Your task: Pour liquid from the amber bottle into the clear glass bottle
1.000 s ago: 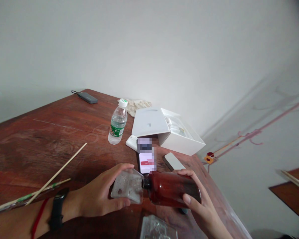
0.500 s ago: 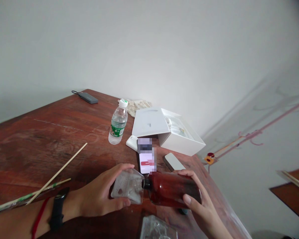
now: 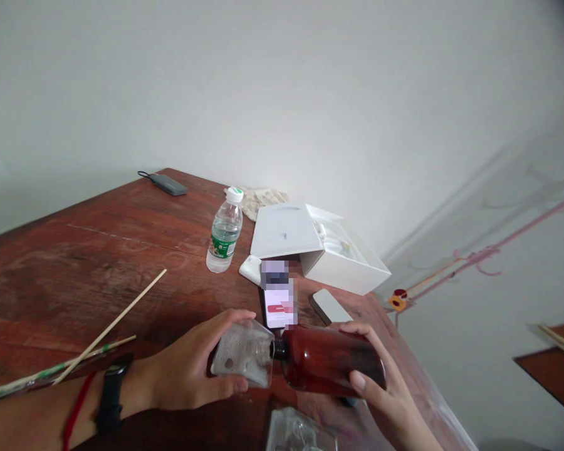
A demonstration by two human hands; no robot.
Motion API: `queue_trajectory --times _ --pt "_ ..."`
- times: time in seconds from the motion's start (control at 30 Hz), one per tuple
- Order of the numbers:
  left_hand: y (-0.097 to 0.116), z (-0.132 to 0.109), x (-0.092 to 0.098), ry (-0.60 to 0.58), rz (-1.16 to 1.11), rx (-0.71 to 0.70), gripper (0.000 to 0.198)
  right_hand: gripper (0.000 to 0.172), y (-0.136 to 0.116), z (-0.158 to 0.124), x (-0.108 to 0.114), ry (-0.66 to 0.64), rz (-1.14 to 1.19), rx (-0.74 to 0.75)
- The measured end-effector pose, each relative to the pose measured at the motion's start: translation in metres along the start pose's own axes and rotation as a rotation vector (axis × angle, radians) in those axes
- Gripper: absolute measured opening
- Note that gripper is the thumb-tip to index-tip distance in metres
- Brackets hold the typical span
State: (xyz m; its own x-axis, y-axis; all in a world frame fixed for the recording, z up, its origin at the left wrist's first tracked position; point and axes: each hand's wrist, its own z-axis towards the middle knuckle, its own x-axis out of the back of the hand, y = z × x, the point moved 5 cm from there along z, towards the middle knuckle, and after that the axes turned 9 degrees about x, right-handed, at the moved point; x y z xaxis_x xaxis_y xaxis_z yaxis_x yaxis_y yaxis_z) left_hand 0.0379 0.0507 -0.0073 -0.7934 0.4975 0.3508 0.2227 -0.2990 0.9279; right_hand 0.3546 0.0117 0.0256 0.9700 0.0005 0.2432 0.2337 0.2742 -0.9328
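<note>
Brown bottle [image 3: 331, 360] near the table's [image 3: 117, 263] right edge faces a clear container [image 3: 244, 351], hands [image 3: 183, 363] clamping one each.

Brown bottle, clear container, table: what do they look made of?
Brown bottle in the right hand: plastic or glass, can't tell; glossy, given the bright highlights on its tinted wall.
Clear container in the left hand: probably plastic, smooth and shiny; it is see-through, with droplet-like spots.
Table: likely wood, low sheen; reddish-brown with grain-like streaks and pale scuffs.
</note>
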Motion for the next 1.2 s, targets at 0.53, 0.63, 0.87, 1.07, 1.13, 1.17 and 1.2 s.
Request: queue_trajectory --times 0.53,0.63,0.87,1.07,1.13,1.17,1.2 --pt "0.001 0.0 0.0 -0.016 -0.008 0.004 0.077 0.061 0.011 0.0 0.01 -0.043 -0.034 0.04" --pt "0.003 0.0 0.0 0.0 0.015 0.01 0.076 0.06 0.006 0.0 0.007 -0.031 -0.024 0.043" --pt "0.004 0.001 0.0 0.005 0.008 -0.021 0.076 0.059 0.011 0.001 0.014 -0.035 -0.011 0.06" --pt "0.002 0.001 0.001 0.004 0.011 -0.016 0.077 0.058 0.013 0.002 0.014 -0.067 -0.011 0.062" --pt "0.002 0.0 0.0 0.003 0.008 -0.02 0.078 0.06 0.009 0.001 0.011 -0.035 -0.017 0.056" --pt "0.003 0.0 -0.001 0.002 0.006 -0.021 0.078 0.06 0.007 0.0 0.01 -0.017 -0.027 0.052" --pt "0.003 0.0 -0.001 0.0 0.002 -0.02 0.077 0.061 0.006 0.0 0.01 0.0 -0.037 0.048"
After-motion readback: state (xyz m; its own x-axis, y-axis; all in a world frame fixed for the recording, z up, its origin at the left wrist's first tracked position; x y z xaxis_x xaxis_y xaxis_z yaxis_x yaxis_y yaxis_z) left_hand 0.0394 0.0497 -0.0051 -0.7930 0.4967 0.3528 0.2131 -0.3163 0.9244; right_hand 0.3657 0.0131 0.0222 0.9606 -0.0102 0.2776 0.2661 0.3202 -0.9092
